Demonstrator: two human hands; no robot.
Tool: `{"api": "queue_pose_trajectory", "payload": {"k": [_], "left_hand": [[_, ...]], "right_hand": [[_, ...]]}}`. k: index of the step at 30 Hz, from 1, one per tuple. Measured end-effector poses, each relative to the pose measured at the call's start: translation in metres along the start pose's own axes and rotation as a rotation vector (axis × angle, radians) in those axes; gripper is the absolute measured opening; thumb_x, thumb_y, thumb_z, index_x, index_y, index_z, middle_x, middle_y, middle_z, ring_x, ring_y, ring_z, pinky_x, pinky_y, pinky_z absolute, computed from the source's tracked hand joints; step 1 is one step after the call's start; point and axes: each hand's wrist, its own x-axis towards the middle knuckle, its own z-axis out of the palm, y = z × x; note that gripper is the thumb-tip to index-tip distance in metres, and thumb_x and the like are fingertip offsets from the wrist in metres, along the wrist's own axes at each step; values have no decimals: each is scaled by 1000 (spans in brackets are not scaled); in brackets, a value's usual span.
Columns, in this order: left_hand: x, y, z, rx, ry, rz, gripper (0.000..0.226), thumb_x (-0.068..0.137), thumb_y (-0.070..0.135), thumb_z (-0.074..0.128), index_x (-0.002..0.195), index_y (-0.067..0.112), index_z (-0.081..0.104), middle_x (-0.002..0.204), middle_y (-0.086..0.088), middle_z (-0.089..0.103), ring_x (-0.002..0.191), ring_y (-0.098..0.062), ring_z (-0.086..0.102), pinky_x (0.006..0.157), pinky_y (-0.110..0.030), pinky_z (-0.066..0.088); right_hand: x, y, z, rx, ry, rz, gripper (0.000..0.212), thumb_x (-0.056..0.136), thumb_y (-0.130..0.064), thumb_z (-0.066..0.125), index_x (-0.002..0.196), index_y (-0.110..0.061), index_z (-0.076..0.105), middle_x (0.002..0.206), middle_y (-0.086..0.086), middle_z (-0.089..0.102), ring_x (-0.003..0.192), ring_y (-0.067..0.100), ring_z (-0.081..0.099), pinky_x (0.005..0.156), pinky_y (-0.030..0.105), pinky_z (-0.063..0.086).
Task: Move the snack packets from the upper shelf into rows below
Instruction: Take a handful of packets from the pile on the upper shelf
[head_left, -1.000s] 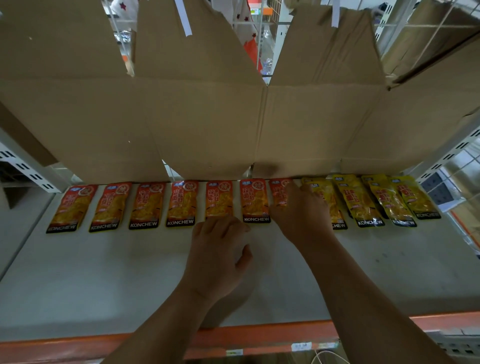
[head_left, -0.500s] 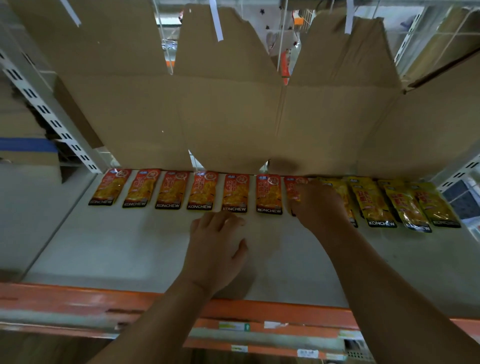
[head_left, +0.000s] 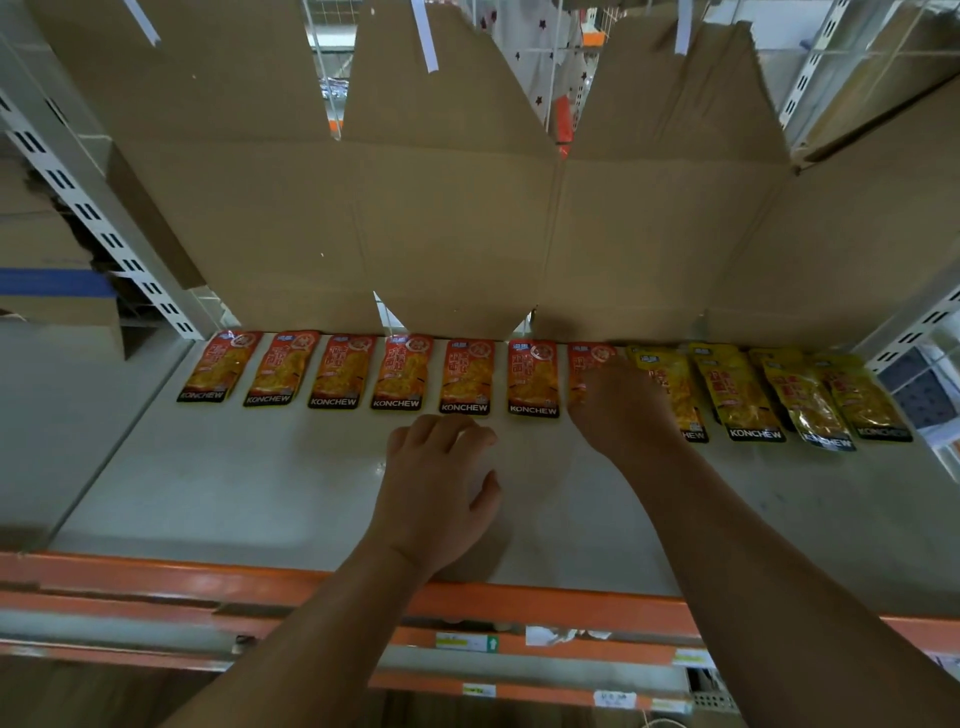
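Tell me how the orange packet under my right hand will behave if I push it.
The orange packet lies flat and thin under the right hand, so it is probably light and should slide easily on the smooth shelf. Its glossy film looks floppy, so it may buckle if pushed from an edge.

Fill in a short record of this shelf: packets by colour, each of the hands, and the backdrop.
Orange packets: seven in a back row, lying flat
Yellow packets: several to their right, overlapping
Left hand: rests on bare shelf, holds nothing
Right hand: lies on the rightmost orange packet; grip unclear
Backdrop: cardboard sheets
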Motion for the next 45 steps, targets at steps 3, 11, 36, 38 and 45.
{"api": "queue_pose_trajectory", "payload": {"k": [3,11,36,38,45], "left_hand": [[1,-1,-1,-16,9,-18,38,81,40,58,114,24,70,114,2,68,107,-27,60,88,-44,46],[12,-11,-17,-48,-48,-110,52,86,48,54,133,28,60,133,0,63,125,-29,56,99,-49,45],[-163,-109,-467,120,536,-128,59,89,47,61,144,28,55,139,5,58,128,-19,52,105,-37,45],[-189,-123,-519,186,560,-162,58,90,49,59,145,29,54,139,4,59,130,-21,51,108,-43,44],[-245,-173,-634,305,570,-341,59,87,55,55,143,34,54,139,2,61,128,-20,53,101,-37,40]], "right_hand": [[-1,1,-1,60,36,5,20,89,-29,61,104,-17,67,99,4,65,85,27,67,73,34,55],[-8,-9,-17,145,97,-74,25,85,-38,66,101,-19,69,97,5,66,89,27,64,76,37,55],[-234,-363,-223,528,433,-901,52,88,-34,76,137,-25,62,132,-7,60,117,15,58,97,28,48],[-252,-396,-249,536,459,-947,50,89,-33,75,137,-26,62,132,-7,60,114,15,58,94,29,47],[-269,-500,-316,532,443,-986,48,92,-43,69,138,-31,61,135,-5,58,121,16,55,92,27,41]]}}
